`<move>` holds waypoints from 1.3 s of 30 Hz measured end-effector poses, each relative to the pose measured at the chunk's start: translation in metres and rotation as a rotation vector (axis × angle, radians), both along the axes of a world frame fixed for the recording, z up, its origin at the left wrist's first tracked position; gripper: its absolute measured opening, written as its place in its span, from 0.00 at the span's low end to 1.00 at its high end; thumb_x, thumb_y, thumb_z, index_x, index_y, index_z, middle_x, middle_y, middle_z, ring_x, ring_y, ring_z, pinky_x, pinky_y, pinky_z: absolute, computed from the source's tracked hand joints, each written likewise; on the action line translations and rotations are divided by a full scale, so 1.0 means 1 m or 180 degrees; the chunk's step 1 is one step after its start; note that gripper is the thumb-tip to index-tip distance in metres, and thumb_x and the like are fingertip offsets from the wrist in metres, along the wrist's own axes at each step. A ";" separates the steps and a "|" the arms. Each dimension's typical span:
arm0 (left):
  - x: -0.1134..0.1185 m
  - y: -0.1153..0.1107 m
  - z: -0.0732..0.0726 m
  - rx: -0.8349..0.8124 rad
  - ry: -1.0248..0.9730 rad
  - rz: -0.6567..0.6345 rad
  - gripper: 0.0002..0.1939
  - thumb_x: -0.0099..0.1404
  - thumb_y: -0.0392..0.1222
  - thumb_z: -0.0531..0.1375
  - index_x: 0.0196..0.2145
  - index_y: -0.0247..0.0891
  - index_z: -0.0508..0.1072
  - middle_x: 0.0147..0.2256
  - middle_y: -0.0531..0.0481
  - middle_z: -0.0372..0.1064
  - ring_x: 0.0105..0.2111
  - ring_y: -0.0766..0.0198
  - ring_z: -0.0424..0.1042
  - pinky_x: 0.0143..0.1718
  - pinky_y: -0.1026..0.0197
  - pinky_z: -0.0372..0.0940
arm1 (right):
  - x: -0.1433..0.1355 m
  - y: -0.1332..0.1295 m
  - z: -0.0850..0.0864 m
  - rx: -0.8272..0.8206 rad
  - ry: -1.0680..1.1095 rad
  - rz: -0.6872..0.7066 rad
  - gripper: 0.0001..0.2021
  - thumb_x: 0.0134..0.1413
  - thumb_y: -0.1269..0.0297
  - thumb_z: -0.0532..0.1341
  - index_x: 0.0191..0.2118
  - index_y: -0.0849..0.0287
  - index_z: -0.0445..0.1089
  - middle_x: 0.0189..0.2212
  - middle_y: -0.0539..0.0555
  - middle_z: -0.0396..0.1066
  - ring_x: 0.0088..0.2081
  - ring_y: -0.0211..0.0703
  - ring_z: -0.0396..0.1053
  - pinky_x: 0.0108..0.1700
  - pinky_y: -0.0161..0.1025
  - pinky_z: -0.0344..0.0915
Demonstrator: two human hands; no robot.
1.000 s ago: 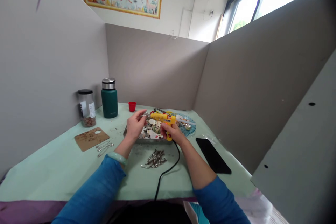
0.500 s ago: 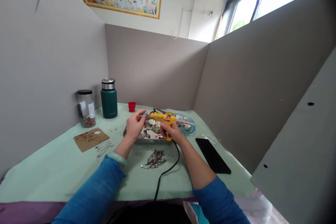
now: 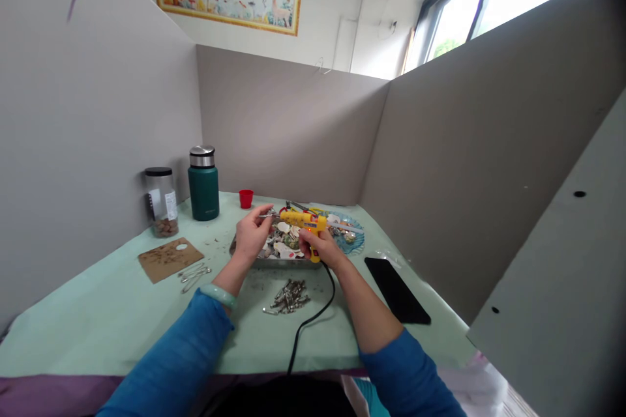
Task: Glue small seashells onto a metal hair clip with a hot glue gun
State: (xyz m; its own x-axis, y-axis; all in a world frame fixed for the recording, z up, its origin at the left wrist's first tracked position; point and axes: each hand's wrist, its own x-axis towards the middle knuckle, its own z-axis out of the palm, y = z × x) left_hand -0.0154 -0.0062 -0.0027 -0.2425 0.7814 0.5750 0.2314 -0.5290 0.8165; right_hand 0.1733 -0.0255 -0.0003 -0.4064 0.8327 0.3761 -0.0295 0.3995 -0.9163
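My right hand [image 3: 320, 246] is wrapped round the handle of a yellow hot glue gun [image 3: 299, 218], with a translucent glue stick [image 3: 342, 227] poking out of its back end. The gun's nozzle points left, toward my left hand [image 3: 252, 232]. Between my left fingertips is a small silver metal clip [image 3: 265, 215], close to the nozzle; its details are too small to make out. Beneath both hands stands a metal tray [image 3: 286, 263] of shells and decorative pieces [image 3: 284, 249]. On the cloth nearer me lies a pile of silver metal clips [image 3: 289, 298].
A black cord [image 3: 313, 319] runs from the gun toward me. To the left are a brown board [image 3: 166, 262], wire pieces [image 3: 190, 275], a jar [image 3: 160, 202] and a green flask [image 3: 203, 186]. A red cup [image 3: 246, 199], blue plate [image 3: 359, 241] and black slab [image 3: 397, 292] also lie about.
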 end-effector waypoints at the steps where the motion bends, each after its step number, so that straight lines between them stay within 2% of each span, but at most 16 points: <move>1: 0.000 0.000 0.000 -0.0004 -0.0003 -0.0005 0.20 0.56 0.45 0.59 0.47 0.38 0.72 0.28 0.49 0.73 0.22 0.64 0.72 0.26 0.65 0.66 | 0.000 0.000 0.000 0.0004 0.0001 -0.0004 0.19 0.51 0.50 0.58 0.21 0.62 0.64 0.15 0.47 0.63 0.15 0.31 0.60 0.18 0.30 0.55; 7: 0.000 0.001 0.000 0.0002 -0.0017 -0.0005 0.20 0.56 0.45 0.59 0.47 0.37 0.72 0.31 0.48 0.74 0.22 0.65 0.72 0.27 0.65 0.66 | 0.000 0.000 0.000 -0.0001 -0.0047 -0.0026 0.19 0.51 0.50 0.58 0.21 0.62 0.63 0.15 0.47 0.62 0.15 0.31 0.59 0.18 0.30 0.55; 26: 0.001 0.000 0.001 -0.0016 -0.0056 -0.0029 0.21 0.56 0.45 0.59 0.47 0.37 0.72 0.30 0.48 0.74 0.22 0.65 0.72 0.27 0.65 0.66 | 0.001 0.000 0.001 0.0021 -0.0102 -0.0046 0.19 0.51 0.50 0.58 0.21 0.61 0.63 0.14 0.46 0.62 0.15 0.31 0.59 0.18 0.30 0.55; 39: 0.001 -0.005 0.004 0.0069 0.0118 0.0093 0.19 0.56 0.43 0.58 0.46 0.37 0.73 0.26 0.50 0.73 0.22 0.64 0.72 0.26 0.65 0.64 | 0.000 0.001 -0.001 -0.0008 -0.0127 -0.0100 0.20 0.51 0.48 0.58 0.21 0.61 0.63 0.14 0.46 0.61 0.14 0.31 0.59 0.18 0.30 0.56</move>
